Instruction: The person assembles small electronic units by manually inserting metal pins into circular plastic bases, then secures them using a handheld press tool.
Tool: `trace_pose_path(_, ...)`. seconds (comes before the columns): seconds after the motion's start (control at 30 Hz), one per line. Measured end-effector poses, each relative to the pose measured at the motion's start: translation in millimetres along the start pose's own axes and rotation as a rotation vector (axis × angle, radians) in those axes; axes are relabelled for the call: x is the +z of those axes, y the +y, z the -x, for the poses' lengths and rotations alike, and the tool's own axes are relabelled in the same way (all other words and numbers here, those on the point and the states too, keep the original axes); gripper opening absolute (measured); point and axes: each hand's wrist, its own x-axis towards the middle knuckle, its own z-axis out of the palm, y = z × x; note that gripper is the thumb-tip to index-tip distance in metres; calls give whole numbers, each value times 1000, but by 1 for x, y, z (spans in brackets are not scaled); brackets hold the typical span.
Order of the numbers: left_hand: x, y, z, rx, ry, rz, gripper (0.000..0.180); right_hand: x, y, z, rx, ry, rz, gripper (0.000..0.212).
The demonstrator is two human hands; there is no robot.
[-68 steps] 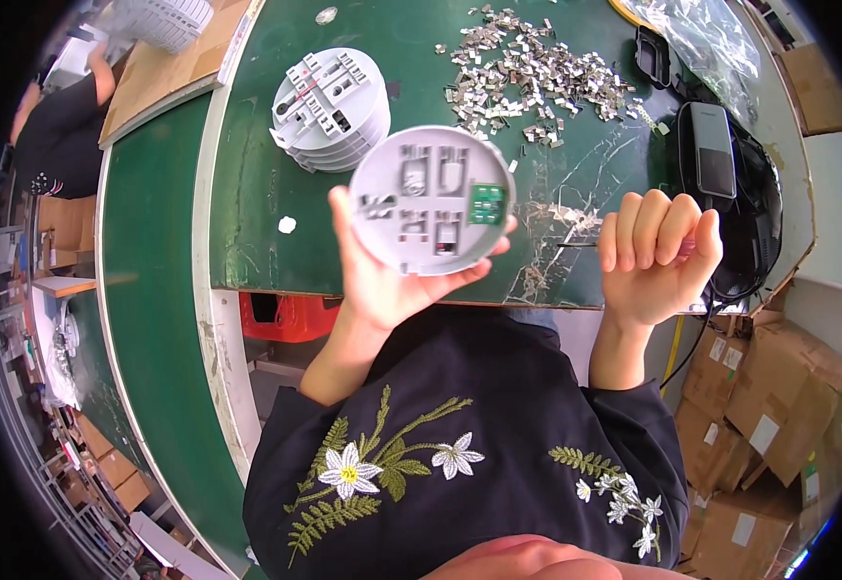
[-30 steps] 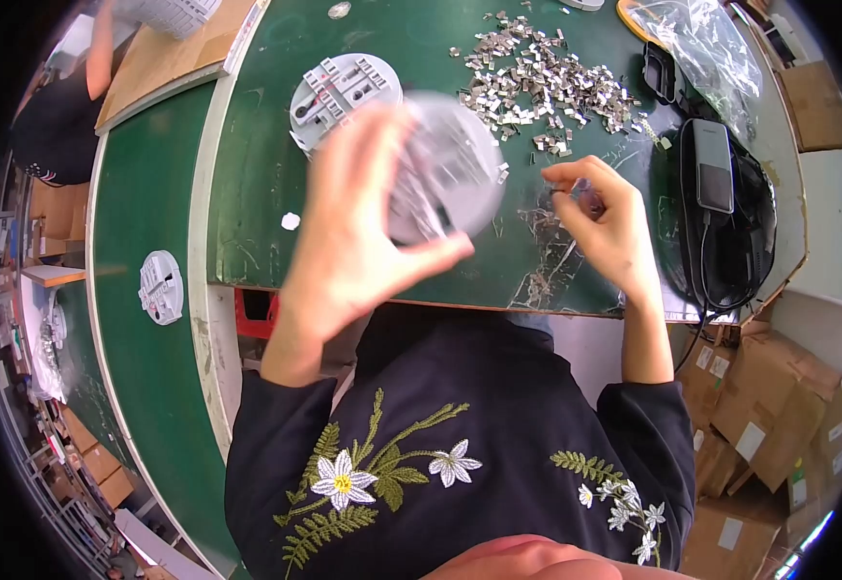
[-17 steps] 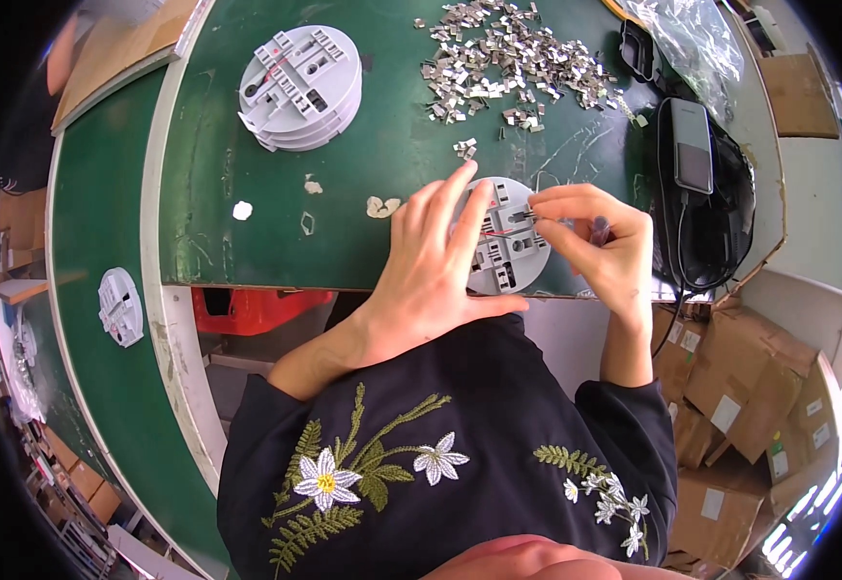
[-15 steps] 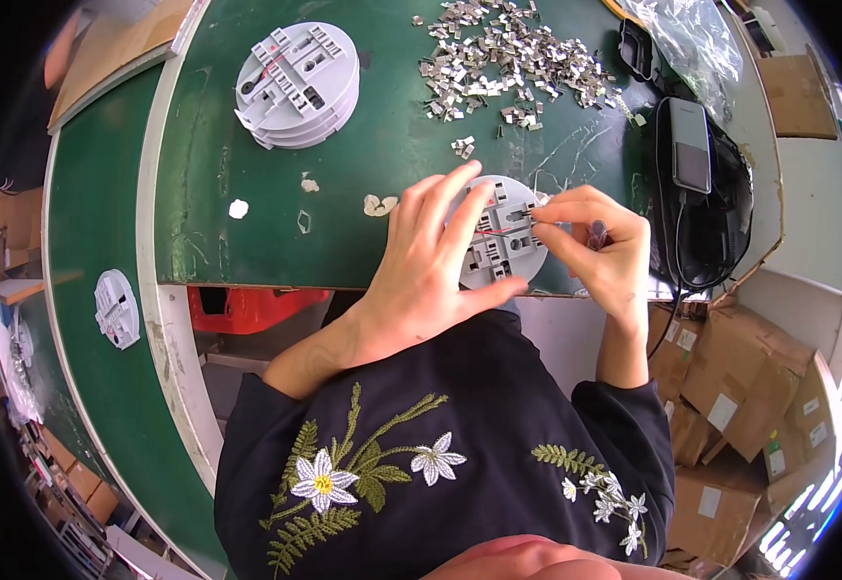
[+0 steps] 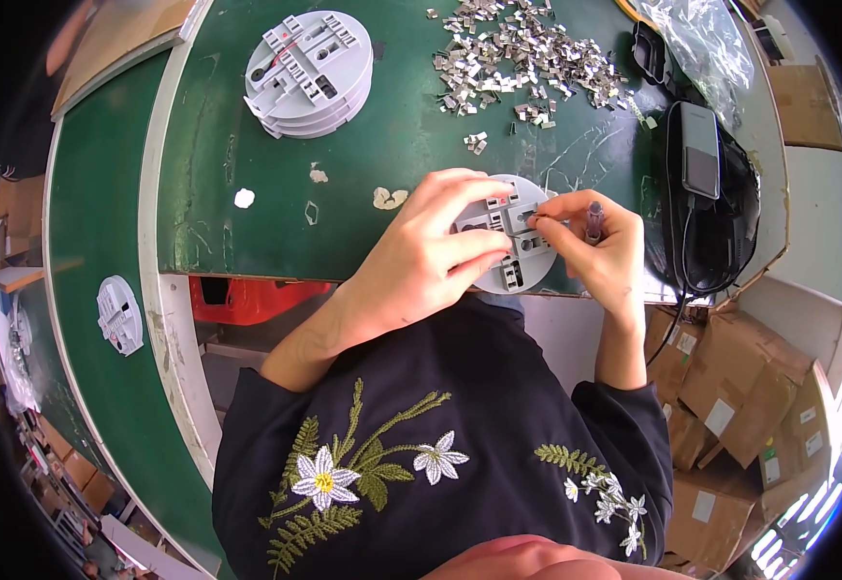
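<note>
A round grey plastic base (image 5: 539, 271) with raised slots lies at the table's near edge, between my hands. My left hand (image 5: 421, 242) grips it from the left, fingers bent over its top and hiding that side. On the right, the thumb and index finger of my right hand (image 5: 603, 253) are pinched together at the base's slots; whatever is between those tips is too small to make out. Tucked in the same hand is a slim tool with a translucent purplish handle (image 5: 594, 222), its working end hidden.
Loose metal clips (image 5: 527, 63) lie heaped beyond my hands, a few nearer. Similar grey bases (image 5: 310, 72) are stacked at the far left. On the right, a power bank (image 5: 699, 150) with a cable rests on a black case (image 5: 730, 232). Another base (image 5: 119, 314) sits on the left-hand table.
My left hand's fingers have gone from spread out to bent over the base, thumb drawn in. The right hand stays pinched at the slots. The whole view has shifted slightly.
</note>
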Motion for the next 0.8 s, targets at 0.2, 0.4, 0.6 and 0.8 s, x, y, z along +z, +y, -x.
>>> trace_pose_path(0.2, 11, 1, -1, -6, 14, -154, 19, 0, 2, -2, 10, -1, -27, 9)
trace_pose_path(0.4, 15, 4, 1, -56, 97, -131, 18, -3, -2, 1, 54, -65, -15, 8)
trace_pose_path(0.6, 17, 8, -4, -51, 95, -172, 17, -5, 0, 1, 18, -95, 9, 9)
trace_pose_path(0.8, 22, 3, -1, -19, 128, -178, 14, -3, 0, 1, 41, -104, 2, 10)
